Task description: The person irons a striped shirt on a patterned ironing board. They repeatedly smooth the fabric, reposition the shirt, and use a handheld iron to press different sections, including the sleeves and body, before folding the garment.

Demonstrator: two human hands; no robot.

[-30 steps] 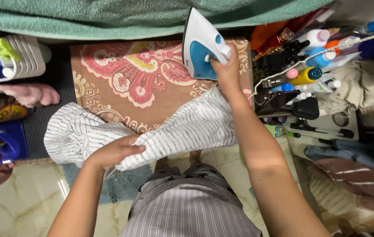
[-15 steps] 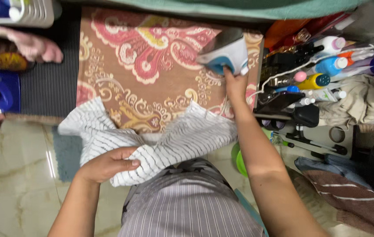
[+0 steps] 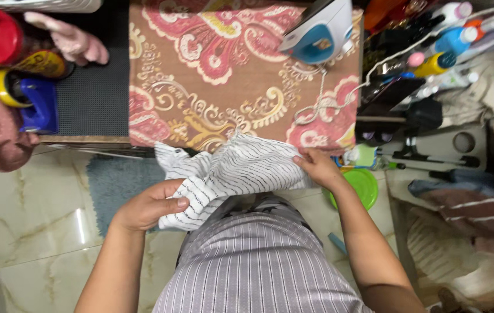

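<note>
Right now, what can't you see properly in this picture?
All in the head view:
- Iron: its top is cut off by the upper edge.
- Striped cloth: its near part is bunched under the left hand, so its shape is unclear; the right hand pinches the other edge.
- Green bowl: partly behind the right arm.
- Bottles: too small and crowded to tell apart.

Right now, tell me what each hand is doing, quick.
Left hand: closed, gripping a bunched end of the striped white cloth.
Right hand: fingers pinching the same cloth's other edge.
</note>
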